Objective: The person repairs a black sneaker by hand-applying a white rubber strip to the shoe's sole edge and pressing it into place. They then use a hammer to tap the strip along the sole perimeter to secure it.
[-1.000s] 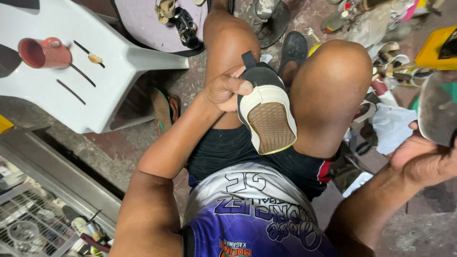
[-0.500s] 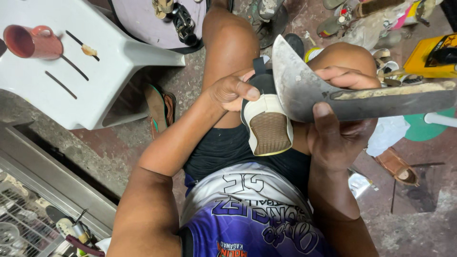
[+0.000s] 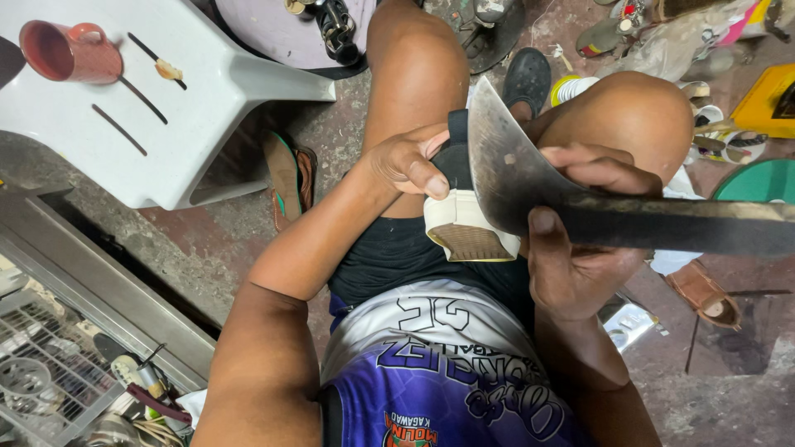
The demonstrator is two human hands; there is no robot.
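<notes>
The left hand (image 3: 407, 161) squeezes the shoe (image 3: 464, 228) between the knees so it stays put, while the right hand (image 3: 580, 248) grips the big blade (image 3: 530, 178) against it.

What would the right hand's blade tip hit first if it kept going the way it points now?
Likely the shoe: the right hand holds the curved blade tipped up-left, its broad end already over the shoe's upper beside the left hand. Whether they touch is unclear.

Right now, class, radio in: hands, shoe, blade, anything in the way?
Left hand grips shoe between knees, sole up. Right hand holds curved blade against shoe's side. Nothing between blade and shoe.
</notes>
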